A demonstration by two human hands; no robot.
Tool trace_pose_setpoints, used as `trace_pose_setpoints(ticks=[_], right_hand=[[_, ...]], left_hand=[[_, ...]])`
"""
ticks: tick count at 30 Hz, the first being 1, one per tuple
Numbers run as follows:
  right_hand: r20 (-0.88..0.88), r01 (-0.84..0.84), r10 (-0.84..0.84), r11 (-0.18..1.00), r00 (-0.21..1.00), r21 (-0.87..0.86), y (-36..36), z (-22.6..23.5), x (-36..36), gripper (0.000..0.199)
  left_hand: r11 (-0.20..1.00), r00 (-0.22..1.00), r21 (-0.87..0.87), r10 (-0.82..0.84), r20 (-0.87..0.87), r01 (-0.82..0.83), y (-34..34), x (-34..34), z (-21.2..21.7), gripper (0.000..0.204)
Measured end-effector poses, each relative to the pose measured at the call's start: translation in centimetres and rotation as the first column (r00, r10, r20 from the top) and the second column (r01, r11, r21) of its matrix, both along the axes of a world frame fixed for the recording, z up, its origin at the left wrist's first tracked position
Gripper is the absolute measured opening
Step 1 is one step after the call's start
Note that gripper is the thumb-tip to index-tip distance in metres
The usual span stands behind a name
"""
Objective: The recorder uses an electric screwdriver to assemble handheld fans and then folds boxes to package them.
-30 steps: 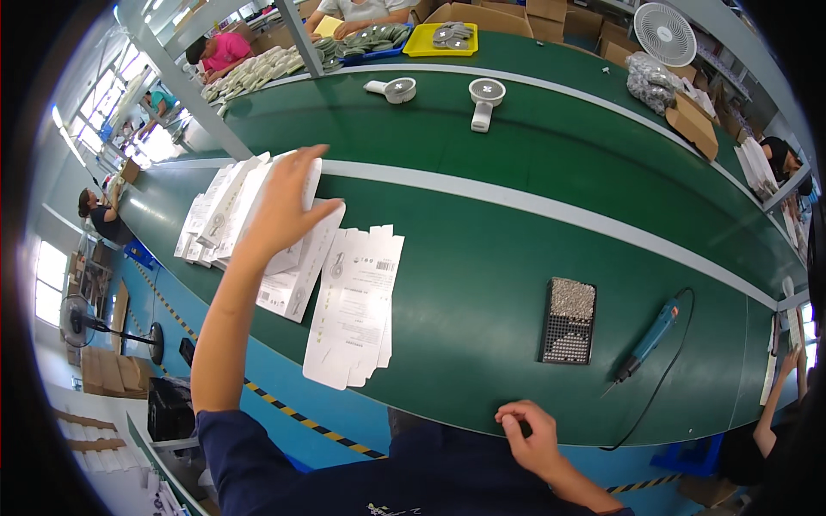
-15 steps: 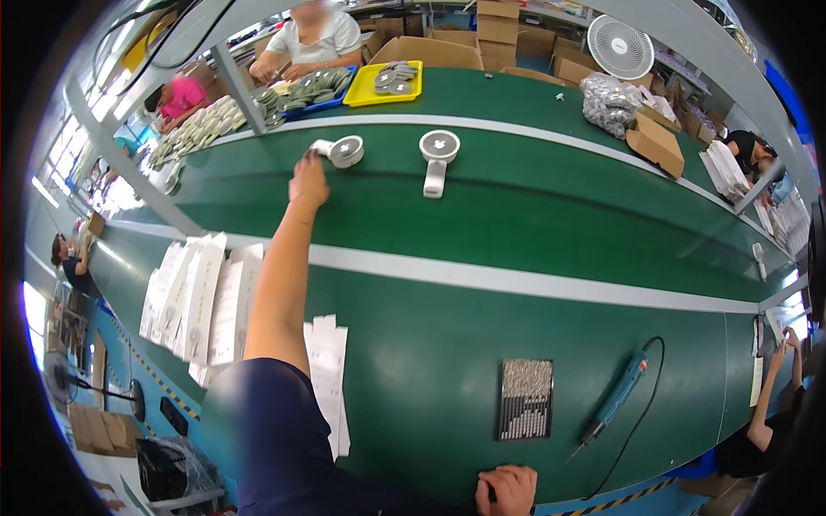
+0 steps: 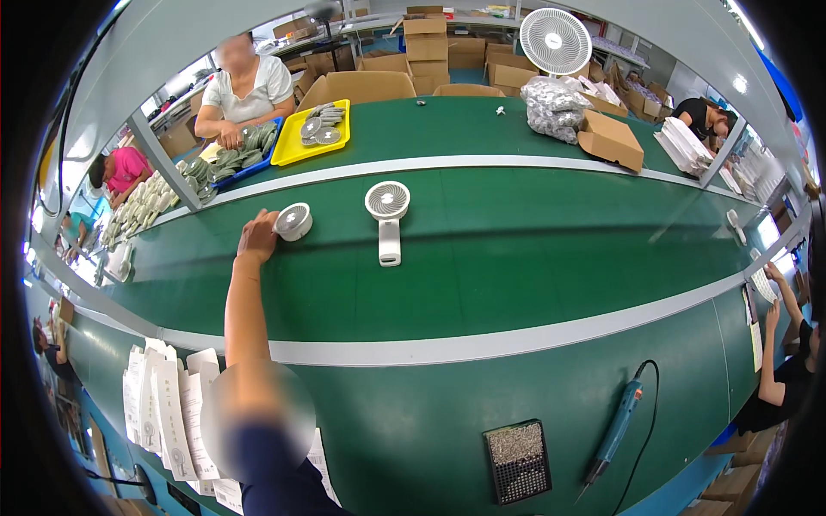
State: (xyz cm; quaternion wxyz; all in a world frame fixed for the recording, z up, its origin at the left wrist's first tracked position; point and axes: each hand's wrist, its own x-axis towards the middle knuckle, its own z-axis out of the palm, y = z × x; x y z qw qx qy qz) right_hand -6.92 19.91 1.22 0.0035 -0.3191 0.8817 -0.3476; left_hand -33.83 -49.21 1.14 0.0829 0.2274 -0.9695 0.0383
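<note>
My left arm stretches far across the bench. At its end my left hand (image 3: 257,237) is closed around the handle of a white handheld fan (image 3: 295,221), whose round head shows at the fingertips; the handle itself is hidden by the hand. To the right of it another white handheld fan (image 3: 388,201) lies on the green conveyor surface with its handle toward me. My right hand is out of the picture.
On the near bench are a stack of white printed boxes (image 3: 168,413), a black tray of screws (image 3: 518,460) and a blue electric screwdriver (image 3: 621,421) with its cord. Beyond the rail stand a yellow tray (image 3: 284,148) and an open carton (image 3: 611,139). Co-workers sit around.
The view has tilted up, so the bench things appear lower. My left hand has closed over the fan's handle. My right hand, before at the near edge, has left the picture.
</note>
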Motion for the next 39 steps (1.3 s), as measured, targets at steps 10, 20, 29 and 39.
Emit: trace_pose_setpoints(ticks=[10, 20, 29, 39], right_hand=[[-0.011, -0.053, 0.053, 0.999, 0.999, 0.008, -0.2, 0.0, -0.5, 0.025], [-0.020, -0.048, 0.048, 0.999, 0.999, -0.022, 0.2, -1.8, 0.3, 0.014], [0.047, -0.047, 0.049, 0.998, 0.998, -0.048, 0.3, -2.0, 0.7, 0.017], [0.029, 0.010, -0.002, 0.963, 1.000, -0.269, 0.2, 0.2, 0.2, 0.017]], left_hand=[[0.154, 0.844, 0.986, 0.521, -0.129, 0.056, 10.6, -1.4, 0.1, 0.032], [0.811, 0.949, 0.558, 0.290, -0.123, -0.176, 21.5, -5.0, -1.4, 0.031], [0.797, 0.904, 0.448, 0.422, 0.066, -0.405, 28.8, -8.9, 1.6, 0.078], [0.798, 0.894, 0.599, 0.314, -0.320, -0.066, 34.3, 4.0, 3.3, 0.055]])
